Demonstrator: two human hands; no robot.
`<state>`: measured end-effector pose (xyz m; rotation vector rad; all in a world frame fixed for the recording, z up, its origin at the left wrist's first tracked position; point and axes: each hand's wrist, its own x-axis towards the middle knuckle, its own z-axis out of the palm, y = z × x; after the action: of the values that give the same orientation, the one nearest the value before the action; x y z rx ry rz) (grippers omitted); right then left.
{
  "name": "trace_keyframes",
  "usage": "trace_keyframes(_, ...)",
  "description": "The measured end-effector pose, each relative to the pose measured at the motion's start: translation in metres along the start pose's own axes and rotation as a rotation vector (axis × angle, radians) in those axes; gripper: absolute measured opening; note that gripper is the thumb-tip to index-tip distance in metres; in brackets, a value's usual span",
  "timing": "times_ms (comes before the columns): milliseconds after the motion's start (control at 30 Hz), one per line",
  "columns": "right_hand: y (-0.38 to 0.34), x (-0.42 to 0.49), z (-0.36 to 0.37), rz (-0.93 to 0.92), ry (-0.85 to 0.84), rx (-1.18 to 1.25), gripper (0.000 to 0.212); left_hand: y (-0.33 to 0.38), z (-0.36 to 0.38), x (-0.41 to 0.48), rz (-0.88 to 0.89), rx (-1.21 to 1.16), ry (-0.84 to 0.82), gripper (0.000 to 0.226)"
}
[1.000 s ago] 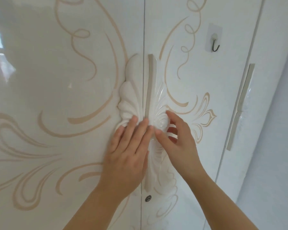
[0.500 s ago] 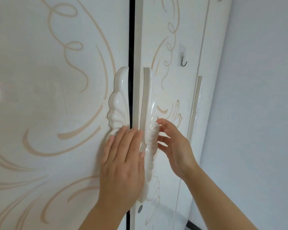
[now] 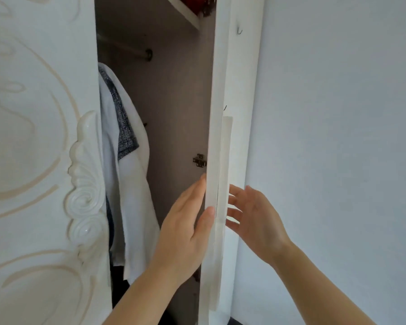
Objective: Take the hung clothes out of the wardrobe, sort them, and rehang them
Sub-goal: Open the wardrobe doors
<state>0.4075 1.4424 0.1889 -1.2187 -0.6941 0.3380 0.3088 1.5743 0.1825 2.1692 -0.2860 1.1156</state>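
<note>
Hung clothes (image 3: 127, 165), a white garment over a grey one, are hanging inside the wardrobe behind the left door (image 3: 40, 137). Left hand (image 3: 185, 226) is pressing flat on the right door (image 3: 215, 137) edge; right hand (image 3: 256, 216) is spread wide, gripping nothing. Opening step; next, likely reaching in for 1 hanger.

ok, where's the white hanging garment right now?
Head view, left of centre: the white hanging garment hangs inside the open wardrobe, just right of the closed white carved door, below the rail.

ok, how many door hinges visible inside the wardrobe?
2: one hinge on the side wall at mid height, one at the top by the shelf. Any lower down may be hidden by the open door.
</note>
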Motion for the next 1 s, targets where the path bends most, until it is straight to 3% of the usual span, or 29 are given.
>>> trace_keyframes(133,-0.024,-0.029,-0.049,-0.027,0.066,-0.121,0.058,0.022,0.047,0.004,-0.041,0.048,-0.04,0.045)
trace_keyframes(467,-0.102,-0.067,-0.125,-0.338,0.242,-0.516,0.039,0.061,0.144,0.036,0.016,0.172,-0.096,0.051)
trace_keyframes(533,-0.117,-0.067,-0.129,-0.478,0.298,-0.704,0.041,0.064,0.16,0.046,0.052,0.173,-0.1,0.05)
trace_keyframes(667,-0.131,-0.052,-0.13,-0.779,0.362,-1.375,0.054,0.056,0.188,0.065,0.193,0.217,-0.095,0.059)
trace_keyframes(867,-0.119,0.003,-0.129,-0.821,0.438,-1.66,0.064,0.011,0.22,0.103,0.125,0.318,-0.171,0.08)
trace_keyframes(1000,-0.109,0.042,-0.159,-0.716,0.503,-1.926,0.067,-0.026,0.232,0.128,0.034,0.429,-0.171,0.094)
